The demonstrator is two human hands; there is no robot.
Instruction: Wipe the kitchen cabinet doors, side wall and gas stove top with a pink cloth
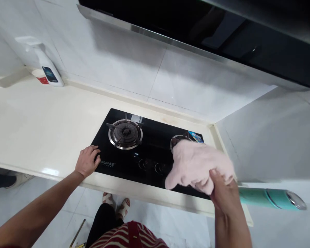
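A black glass gas stove with two burners is set in the cream countertop. My left hand rests at the stove's front left corner, its fingers lying over the edge and holding nothing. In my right hand is a pale pink cloth, bunched under the thumb and spread over the stove's right side. The cloth hides part of the right burner. Fully visible is the left burner, with its metal ring and pan supports.
Low over the stove juts a black range hood. A white spray bottle and a red-and-white cup stand in the back left corner. By the counter's right end is a turquoise flask. Another person's foot shows at lower left.
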